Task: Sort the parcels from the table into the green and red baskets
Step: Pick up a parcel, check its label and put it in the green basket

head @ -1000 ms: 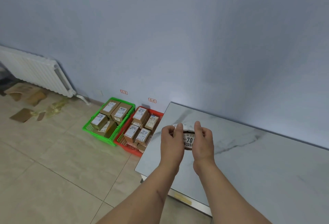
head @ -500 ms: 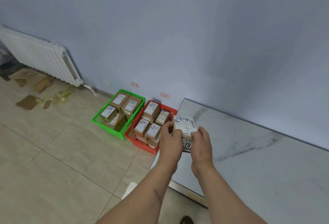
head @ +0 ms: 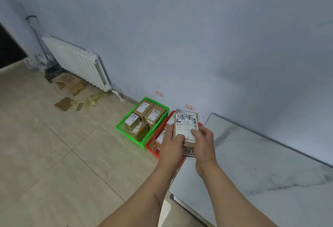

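Both hands, left hand point(head: 172, 141) and right hand point(head: 202, 141), clamped by fingers on upright parcel point(head: 186, 127), held above red basket point(head: 153, 147); green basket point(head: 129, 134) just beside, left hand nearer.

cardboard parcel point(head: 186, 127), glossy marble-look table point(head: 261, 169), plastic baskets point(head: 126, 127).

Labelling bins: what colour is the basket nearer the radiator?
Green, clearest in the head view; the red basket sits beside it.
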